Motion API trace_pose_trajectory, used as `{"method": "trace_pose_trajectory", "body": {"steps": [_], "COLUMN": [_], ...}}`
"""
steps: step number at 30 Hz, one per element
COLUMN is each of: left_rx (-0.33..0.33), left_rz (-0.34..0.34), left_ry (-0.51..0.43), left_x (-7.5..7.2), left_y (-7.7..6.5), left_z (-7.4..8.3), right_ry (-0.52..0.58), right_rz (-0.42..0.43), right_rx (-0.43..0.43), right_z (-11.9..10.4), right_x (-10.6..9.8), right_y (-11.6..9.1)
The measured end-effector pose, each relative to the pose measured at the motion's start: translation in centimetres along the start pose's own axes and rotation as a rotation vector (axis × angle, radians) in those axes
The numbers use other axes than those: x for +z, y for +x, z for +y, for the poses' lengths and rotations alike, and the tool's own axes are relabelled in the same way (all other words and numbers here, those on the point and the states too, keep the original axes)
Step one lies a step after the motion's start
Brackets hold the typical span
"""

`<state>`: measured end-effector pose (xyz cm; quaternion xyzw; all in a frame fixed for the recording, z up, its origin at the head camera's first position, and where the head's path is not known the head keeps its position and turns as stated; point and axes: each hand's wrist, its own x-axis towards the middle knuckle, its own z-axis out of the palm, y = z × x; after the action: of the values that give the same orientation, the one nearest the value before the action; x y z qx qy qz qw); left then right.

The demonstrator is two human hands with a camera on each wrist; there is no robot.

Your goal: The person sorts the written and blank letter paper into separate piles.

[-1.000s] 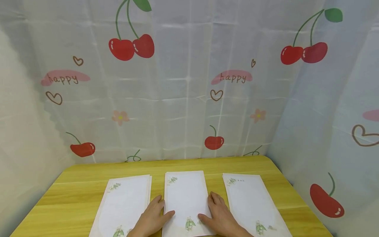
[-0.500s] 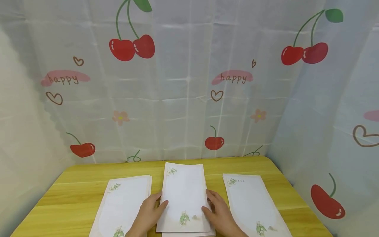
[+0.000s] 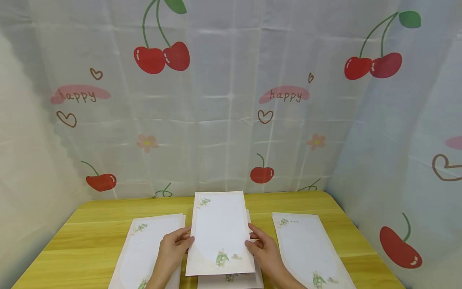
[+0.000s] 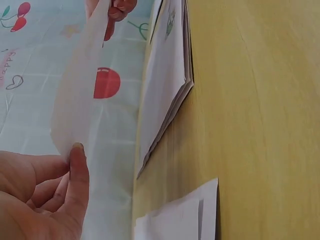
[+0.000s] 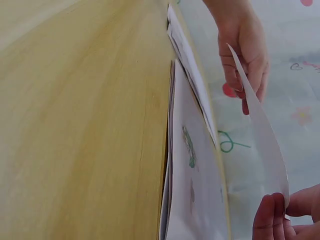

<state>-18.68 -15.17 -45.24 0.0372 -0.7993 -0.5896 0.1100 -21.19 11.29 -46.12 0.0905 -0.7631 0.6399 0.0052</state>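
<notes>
A sheet of stationery paper [image 3: 218, 228], white with green floral prints at two corners, is held above the middle stack of similar sheets [image 3: 249, 281]. My left hand [image 3: 170, 251] pinches its left edge between thumb and fingers, and my right hand [image 3: 266, 251] pinches the right edge. Seen edge-on in the right wrist view, the sheet [image 5: 267, 145] is thin and slightly bowed, with a gap between it and the stack [image 5: 192, 150] below. In the left wrist view, my left thumb and fingers [image 4: 77, 175] grip the sheet's edge. Most of the middle stack is hidden in the head view.
A left stack of matching sheets [image 3: 148, 251] and a right stack [image 3: 306, 245] lie flat on the yellow wood-grain table [image 3: 90, 224]. Behind the table hangs a pale curtain [image 3: 216, 152] with cherry prints.
Both hands have lifted the sheet off the middle stack, raising it and shifting it slightly left. Their fingers, resting at the stack's sides earlier, now pinch its edges. The side stacks stay put.
</notes>
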Motion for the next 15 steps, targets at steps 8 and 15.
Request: {"method": "trace_pose_trajectory", "body": {"steps": [8,15], "left_rx": [0.045,0.058], "left_rz": [0.044,0.074], "left_ry": [0.121,0.155], "left_x": [-0.5,-0.9], "left_y": [-0.1,-0.2], "left_z": [-0.2,-0.1], "right_ry": [-0.007,0.003], "right_rz": [0.022,-0.001], "right_rx": [0.011,-0.018], "right_z": [0.1,0.3], "right_x": [0.8,1.5], "right_y": [0.2,0.3]}}
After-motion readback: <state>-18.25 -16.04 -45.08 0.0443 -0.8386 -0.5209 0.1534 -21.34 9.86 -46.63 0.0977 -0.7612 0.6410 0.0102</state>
